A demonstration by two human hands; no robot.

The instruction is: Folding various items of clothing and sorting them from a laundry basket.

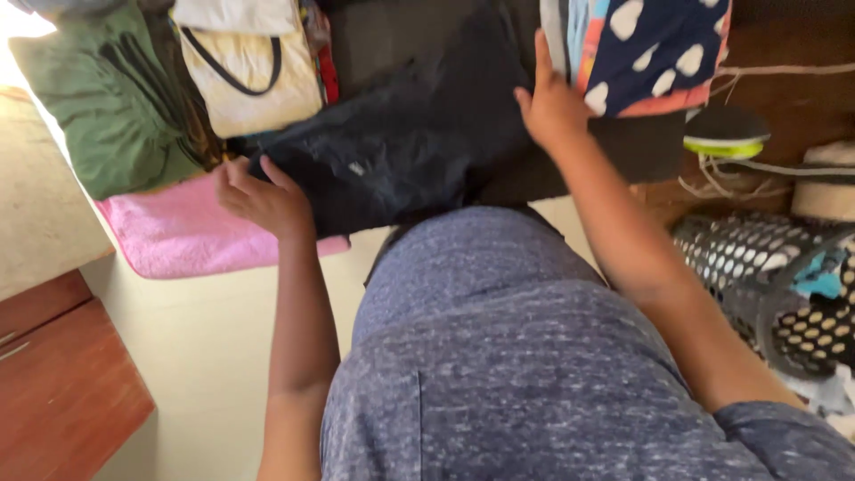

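A dark navy garment (401, 142) lies spread near the middle of the view, just above the person's grey heathered top, and both bare hands are on it. The left hand (263, 198) sits at the garment's 8 o'clock corner, its grip curled loosely, fingers bent over the dark cloth's edge where that edge overlaps a pink towel (191, 233); whether the cloth is truly pinched between fingers and thumb cannot be told. The right hand (550, 102) is at the garment's 2 o'clock edge, its grip flat and open, fingers stretched upward and the palm pressed on the fabric, touching the side of a stack of folded clothes. The top of that stack is a navy cloth with white blobs (655, 49), trimmed in coral. At 10 o'clock from the dark garment lies a cream bag with a dark strap (249, 67), and farther toward 9 o'clock a folded green garment (107, 98). The pink towel reaches out below these toward 7 o'clock. At 4 o'clock from the right hand stands a black perforated laundry basket (766, 276) with bits of cloth inside. At the lower left of the view, around 7 o'clock, is a reddish wooden cabinet (62, 383).
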